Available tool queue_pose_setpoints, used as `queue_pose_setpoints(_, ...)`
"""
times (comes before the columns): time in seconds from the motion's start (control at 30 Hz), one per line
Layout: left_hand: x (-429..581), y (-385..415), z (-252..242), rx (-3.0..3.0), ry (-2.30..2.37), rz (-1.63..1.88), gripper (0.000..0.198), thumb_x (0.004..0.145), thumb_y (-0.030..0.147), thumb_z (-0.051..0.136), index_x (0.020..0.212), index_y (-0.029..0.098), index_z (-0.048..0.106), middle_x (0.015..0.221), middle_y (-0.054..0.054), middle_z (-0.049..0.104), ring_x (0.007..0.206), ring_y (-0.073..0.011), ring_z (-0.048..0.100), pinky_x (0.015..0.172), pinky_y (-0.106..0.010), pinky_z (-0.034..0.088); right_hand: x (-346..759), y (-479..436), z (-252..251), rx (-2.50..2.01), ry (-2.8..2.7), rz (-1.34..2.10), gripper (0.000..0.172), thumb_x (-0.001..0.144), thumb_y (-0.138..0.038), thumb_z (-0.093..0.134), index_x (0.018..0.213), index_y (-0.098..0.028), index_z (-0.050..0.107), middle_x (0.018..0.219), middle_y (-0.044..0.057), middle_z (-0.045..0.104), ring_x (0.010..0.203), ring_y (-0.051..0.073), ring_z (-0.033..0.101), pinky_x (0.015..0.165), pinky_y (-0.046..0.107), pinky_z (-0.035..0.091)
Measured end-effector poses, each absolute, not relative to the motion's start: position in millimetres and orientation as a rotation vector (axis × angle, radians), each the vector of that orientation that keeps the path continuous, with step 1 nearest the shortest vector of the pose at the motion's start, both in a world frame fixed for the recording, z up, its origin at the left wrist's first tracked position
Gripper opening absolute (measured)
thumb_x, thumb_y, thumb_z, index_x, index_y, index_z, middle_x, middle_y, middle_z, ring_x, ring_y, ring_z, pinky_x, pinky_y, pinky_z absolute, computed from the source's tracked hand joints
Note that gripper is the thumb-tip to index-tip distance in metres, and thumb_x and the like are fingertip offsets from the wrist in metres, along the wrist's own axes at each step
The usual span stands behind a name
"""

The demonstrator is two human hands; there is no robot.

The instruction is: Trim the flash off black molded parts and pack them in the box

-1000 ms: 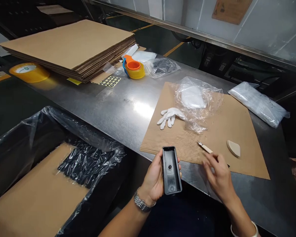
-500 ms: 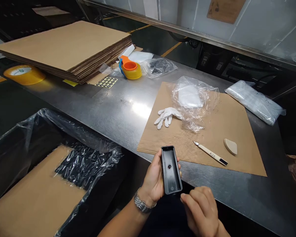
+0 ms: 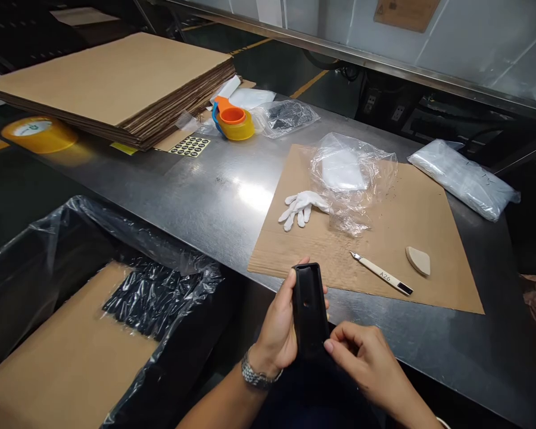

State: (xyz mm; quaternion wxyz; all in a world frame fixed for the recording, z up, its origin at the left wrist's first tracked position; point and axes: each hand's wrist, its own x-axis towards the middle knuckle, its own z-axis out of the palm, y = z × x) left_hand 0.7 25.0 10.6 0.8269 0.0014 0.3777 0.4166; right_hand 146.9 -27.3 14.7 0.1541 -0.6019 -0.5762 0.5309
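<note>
My left hand (image 3: 279, 325) is wrapped round a long black plastic part (image 3: 310, 316), hollow like a shallow tray with a small hole in its floor. The part is held tilted in front of the table's near edge. At its lower right edge, my right hand (image 3: 361, 360) has thumb and forefinger bent in and touching the rim; the other fingers are curled. Beyond the hands, a white craft knife (image 3: 381, 273) marked A26 lies on a cardboard sheet (image 3: 446, 232), beside a beige wedge-shaped block (image 3: 418, 261).
A white glove (image 3: 302, 208) and a clear plastic bag (image 3: 355, 170) lie on the cardboard. A tape dispenser (image 3: 234, 121), a sticker sheet (image 3: 190, 146), a cardboard stack (image 3: 116, 77) and a tape roll (image 3: 40, 133) are farther left. Below stands a plastic-lined bin (image 3: 196, 316).
The black part has tipped so that its inside looks darker. My right hand has moved up and left, from just off the part to its lower right edge.
</note>
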Motion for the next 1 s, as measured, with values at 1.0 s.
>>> queue_pose_setpoints(1.0, 2, 33, -9, -0.243, 0.697, 0.597, 0.051, 0.09, 0.047, 0.032, 0.082, 0.007, 0.062, 0.068, -0.009, 0.067, 0.057, -0.0197, 0.065, 0.052, -0.03, 0.051, 158, -24, 18, -1.466, -1.935, 1.073, 0.014, 0.088, -0.024, 0.048, 0.081, -0.019, 0.059, 0.071, 0.001, 0.056, 0.065, 0.012, 0.048, 0.06, 0.025, 0.034)
